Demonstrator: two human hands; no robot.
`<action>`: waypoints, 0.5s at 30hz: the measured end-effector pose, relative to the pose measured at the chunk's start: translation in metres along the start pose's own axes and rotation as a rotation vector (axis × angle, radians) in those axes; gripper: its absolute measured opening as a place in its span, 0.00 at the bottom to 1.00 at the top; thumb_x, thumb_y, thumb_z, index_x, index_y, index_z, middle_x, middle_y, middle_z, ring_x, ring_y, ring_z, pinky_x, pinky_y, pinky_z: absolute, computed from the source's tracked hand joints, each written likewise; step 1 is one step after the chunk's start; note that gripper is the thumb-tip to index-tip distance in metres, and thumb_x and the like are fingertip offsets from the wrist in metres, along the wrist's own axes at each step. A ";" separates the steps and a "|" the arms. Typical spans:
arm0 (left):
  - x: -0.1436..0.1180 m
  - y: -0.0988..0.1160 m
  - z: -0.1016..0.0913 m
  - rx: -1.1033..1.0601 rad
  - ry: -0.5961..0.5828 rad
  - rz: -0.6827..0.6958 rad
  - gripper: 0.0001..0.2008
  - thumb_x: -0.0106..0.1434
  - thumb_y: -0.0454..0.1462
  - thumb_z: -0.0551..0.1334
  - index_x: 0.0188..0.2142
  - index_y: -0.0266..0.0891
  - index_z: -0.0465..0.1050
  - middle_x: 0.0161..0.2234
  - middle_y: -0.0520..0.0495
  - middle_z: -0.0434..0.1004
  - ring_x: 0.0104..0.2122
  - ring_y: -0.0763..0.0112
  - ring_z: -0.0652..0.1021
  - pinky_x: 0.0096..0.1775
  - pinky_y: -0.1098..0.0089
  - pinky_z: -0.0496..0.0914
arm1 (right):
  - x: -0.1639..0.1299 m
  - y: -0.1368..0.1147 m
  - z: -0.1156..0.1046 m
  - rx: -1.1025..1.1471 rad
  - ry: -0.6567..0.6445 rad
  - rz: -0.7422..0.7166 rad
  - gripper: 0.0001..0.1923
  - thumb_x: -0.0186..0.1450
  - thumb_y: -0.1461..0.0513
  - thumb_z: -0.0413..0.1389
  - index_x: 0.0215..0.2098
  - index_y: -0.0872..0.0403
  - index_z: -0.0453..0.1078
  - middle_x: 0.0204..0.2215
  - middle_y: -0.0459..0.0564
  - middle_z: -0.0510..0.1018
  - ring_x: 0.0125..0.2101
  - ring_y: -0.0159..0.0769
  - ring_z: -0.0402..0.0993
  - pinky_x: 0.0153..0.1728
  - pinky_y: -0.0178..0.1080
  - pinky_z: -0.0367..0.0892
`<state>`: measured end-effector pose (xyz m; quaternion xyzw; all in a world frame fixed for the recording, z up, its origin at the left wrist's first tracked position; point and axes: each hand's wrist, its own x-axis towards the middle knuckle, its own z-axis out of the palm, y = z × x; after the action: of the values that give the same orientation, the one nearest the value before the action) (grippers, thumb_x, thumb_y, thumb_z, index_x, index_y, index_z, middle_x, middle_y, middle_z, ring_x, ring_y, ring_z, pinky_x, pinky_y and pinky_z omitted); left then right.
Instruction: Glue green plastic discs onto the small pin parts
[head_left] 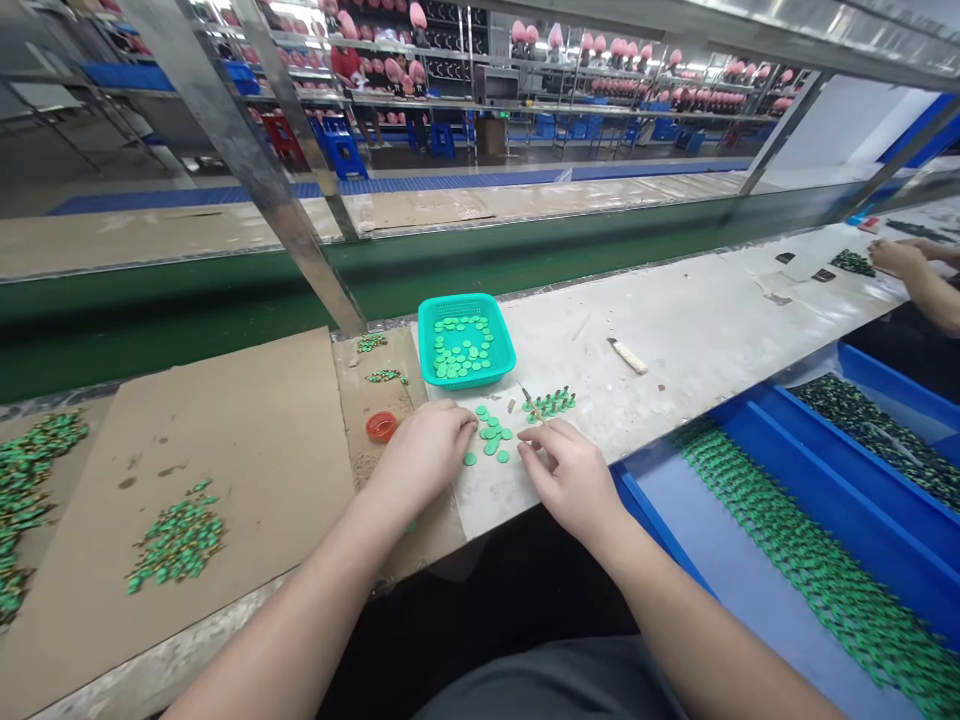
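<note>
Loose green discs [492,433] lie on the white worktop between my two hands. My left hand [439,437] rests at their left side, fingertips pinched together; whatever they hold is too small to make out. My right hand [568,470] grips a thin brush [533,404], its dark tip pointing up and away from me. Just beyond that hand stand several green discs with small upright pieces on them [553,402]. A teal basket [512,350] holding more green discs is behind my hands. Near my left wrist sits a small red cup [381,427].
Cardboard [270,420] at left carries piles of small green-and-gold pieces [176,537]. A white-handled knife [628,356] lies to the right. Blue trays [847,480] with rows of green pieces [817,560] stand at lower right. A co-worker's hand [900,260] is at far right.
</note>
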<state>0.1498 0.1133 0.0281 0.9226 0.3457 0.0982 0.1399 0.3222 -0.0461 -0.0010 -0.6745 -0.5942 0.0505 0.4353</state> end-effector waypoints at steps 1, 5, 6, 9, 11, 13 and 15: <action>-0.001 -0.002 0.000 0.000 0.004 -0.010 0.15 0.77 0.36 0.59 0.39 0.43 0.86 0.41 0.42 0.83 0.45 0.54 0.82 0.47 0.59 0.75 | -0.001 0.001 0.000 0.006 0.002 0.002 0.10 0.78 0.62 0.57 0.47 0.51 0.82 0.40 0.53 0.85 0.39 0.43 0.84 0.43 0.42 0.80; -0.007 0.001 -0.002 -0.011 0.027 -0.013 0.15 0.76 0.37 0.59 0.43 0.44 0.87 0.43 0.41 0.83 0.49 0.50 0.81 0.47 0.57 0.75 | -0.005 0.003 0.000 0.031 -0.003 0.003 0.10 0.78 0.62 0.57 0.46 0.51 0.82 0.39 0.53 0.84 0.39 0.43 0.84 0.44 0.42 0.80; -0.008 0.004 -0.002 -0.025 0.025 -0.001 0.14 0.76 0.38 0.60 0.46 0.45 0.87 0.45 0.41 0.83 0.50 0.51 0.81 0.48 0.58 0.75 | -0.006 0.003 0.000 0.037 -0.006 0.002 0.10 0.78 0.62 0.57 0.46 0.51 0.82 0.39 0.53 0.84 0.39 0.42 0.84 0.44 0.42 0.80; -0.006 0.012 0.000 -0.080 -0.005 0.046 0.14 0.75 0.39 0.62 0.52 0.48 0.87 0.46 0.44 0.83 0.50 0.54 0.81 0.49 0.58 0.75 | -0.009 0.003 -0.001 0.049 -0.011 0.003 0.09 0.78 0.63 0.57 0.46 0.51 0.82 0.39 0.52 0.84 0.37 0.41 0.82 0.44 0.42 0.79; -0.002 0.015 0.001 -0.119 -0.022 0.064 0.13 0.73 0.37 0.62 0.49 0.48 0.87 0.45 0.44 0.83 0.50 0.53 0.80 0.50 0.58 0.75 | -0.010 0.002 -0.002 0.052 -0.013 0.005 0.09 0.78 0.63 0.57 0.46 0.51 0.82 0.38 0.52 0.84 0.35 0.40 0.81 0.43 0.42 0.79; 0.003 0.016 0.000 -0.172 -0.035 0.063 0.11 0.71 0.36 0.63 0.44 0.46 0.86 0.44 0.43 0.83 0.49 0.53 0.80 0.51 0.58 0.75 | -0.012 0.001 -0.004 0.056 -0.018 0.005 0.09 0.78 0.63 0.57 0.45 0.51 0.82 0.37 0.51 0.84 0.34 0.40 0.80 0.42 0.41 0.79; 0.003 0.013 -0.004 -0.242 -0.043 0.033 0.08 0.68 0.37 0.63 0.39 0.45 0.83 0.44 0.44 0.84 0.49 0.54 0.80 0.51 0.58 0.74 | -0.013 0.001 -0.006 0.066 -0.023 0.004 0.09 0.78 0.63 0.57 0.45 0.51 0.82 0.36 0.51 0.83 0.34 0.40 0.80 0.41 0.41 0.78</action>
<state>0.1594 0.1066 0.0362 0.9065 0.3132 0.1217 0.2558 0.3228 -0.0604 -0.0044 -0.6603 -0.5961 0.0787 0.4501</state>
